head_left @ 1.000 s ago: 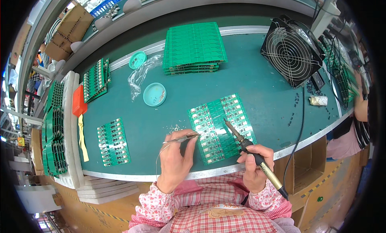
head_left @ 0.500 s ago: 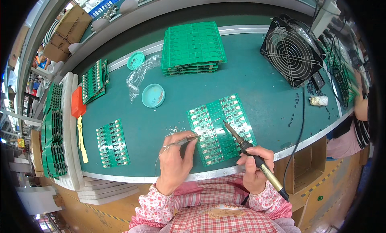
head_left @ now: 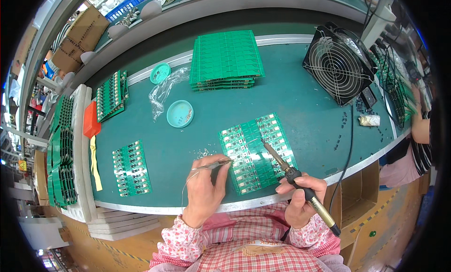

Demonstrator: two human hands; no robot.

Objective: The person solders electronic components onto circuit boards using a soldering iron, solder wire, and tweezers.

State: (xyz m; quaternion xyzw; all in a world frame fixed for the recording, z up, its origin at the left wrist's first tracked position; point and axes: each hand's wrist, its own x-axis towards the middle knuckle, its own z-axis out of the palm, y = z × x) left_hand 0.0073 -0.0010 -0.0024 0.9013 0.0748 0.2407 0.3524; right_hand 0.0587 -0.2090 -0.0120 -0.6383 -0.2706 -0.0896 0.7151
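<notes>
My left hand [head_left: 205, 192] pinches solder wire [head_left: 217, 164]; right hand [head_left: 299, 197] grips soldering iron [head_left: 278, 160], tip over the circuit board panel [head_left: 257, 152] at the table [head_left: 305, 103] near edge. Risk: tip drifts, bridging adjacent pads. Board stack [head_left: 226, 59] and fan [head_left: 339, 63] sit farther back.

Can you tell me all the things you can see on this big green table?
circuit board panel: one, green, front of table under both tools
smaller board panel: one, green, front left
stack of boards: one, green, back middle
board rack: one, green, back left
round dishes: two, teal, left of middle
plastic bag: one, clear, between the dishes
fan: one, black, back right
orange block: one, left edge
table: one, dark green
soldering iron: one, black handle, in right hand
solder wire: one, silver, in left hand
left hand: pinching wire
right hand: gripping iron
</notes>
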